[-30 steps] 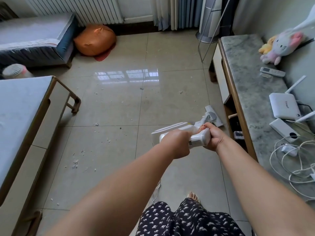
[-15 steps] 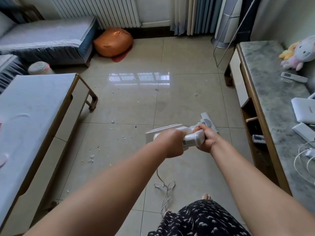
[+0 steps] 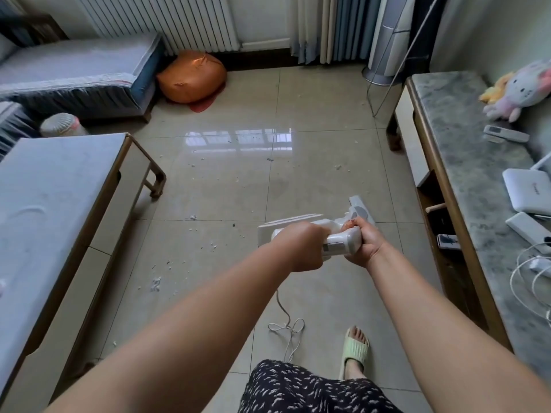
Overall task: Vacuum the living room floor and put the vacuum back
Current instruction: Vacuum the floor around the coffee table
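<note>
A white stick vacuum (image 3: pixel 340 241) points away from me over the beige tiled floor (image 3: pixel 298 108). Both hands grip its handle end: my left hand (image 3: pixel 298 245) is curled round the left side, my right hand (image 3: pixel 365 244) wraps the right side. The vacuum's floor head (image 3: pixel 359 208) rests on the tiles just past my hands, near the cabinet on the right. Its white cord (image 3: pixel 287 326) trails in loops on the floor by my sandalled foot (image 3: pixel 354 350). Small white and grey scraps of debris (image 3: pixel 155 284) lie scattered over the tiles to the left and ahead.
A low coffee table (image 3: pixel 59 204) fills the left. A marble-topped cabinet (image 3: pixel 465 162) runs along the right, bearing a plush toy (image 3: pixel 521 90), a remote, a router and cables. Farther off are a grey sofa (image 3: pixel 77 73), an orange beanbag (image 3: pixel 192 77), a radiator and a tower fan (image 3: pixel 387 40).
The view has shifted left and back, showing more of the coffee table, the cord and my foot. The vacuum head has drawn slightly away from the cabinet; both hands keep their hold.
</note>
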Demonstrator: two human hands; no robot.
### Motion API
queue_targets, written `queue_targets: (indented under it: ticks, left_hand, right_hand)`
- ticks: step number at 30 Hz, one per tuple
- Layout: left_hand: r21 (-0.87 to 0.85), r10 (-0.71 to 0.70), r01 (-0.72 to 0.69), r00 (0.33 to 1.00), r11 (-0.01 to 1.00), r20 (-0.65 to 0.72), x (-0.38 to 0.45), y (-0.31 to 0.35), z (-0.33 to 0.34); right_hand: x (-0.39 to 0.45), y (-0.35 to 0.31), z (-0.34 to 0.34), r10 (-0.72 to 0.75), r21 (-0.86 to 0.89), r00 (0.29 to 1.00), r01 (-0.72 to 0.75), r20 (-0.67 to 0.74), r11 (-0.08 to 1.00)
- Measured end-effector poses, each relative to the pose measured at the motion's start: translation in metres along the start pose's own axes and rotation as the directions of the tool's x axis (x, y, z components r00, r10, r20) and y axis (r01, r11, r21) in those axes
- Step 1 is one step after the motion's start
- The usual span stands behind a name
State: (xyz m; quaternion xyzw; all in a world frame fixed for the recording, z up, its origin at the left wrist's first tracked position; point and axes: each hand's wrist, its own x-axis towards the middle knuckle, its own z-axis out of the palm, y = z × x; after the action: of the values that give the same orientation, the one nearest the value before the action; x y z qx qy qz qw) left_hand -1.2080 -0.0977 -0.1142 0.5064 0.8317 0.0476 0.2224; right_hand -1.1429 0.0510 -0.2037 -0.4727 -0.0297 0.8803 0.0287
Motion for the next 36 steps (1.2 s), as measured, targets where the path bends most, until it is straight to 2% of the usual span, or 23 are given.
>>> queue_targets:
  ticks: [24,30,36]
  left_hand:
    - [-0.016,-0.010,0.011,0.999,1.000,0.032,0.137,0.065,0.000]
    - [-0.029,-0.016,0.016,1.000,0.999,0.017,0.148,0.062,-0.008]
    - [-0.064,-0.029,0.030,0.999,0.997,0.021,0.128,0.040,-0.004]
  right_hand:
    - [0.023,-0.147,-0.016,-0.006,0.028,1.000,0.006,-0.010,1.000]
    - [0.028,-0.157,-0.005,-0.017,0.011,1.000,0.017,-0.025,1.000]
    - [0.032,-0.132,0.004,0.009,-0.019,1.000,-0.010,-0.029,1.000]
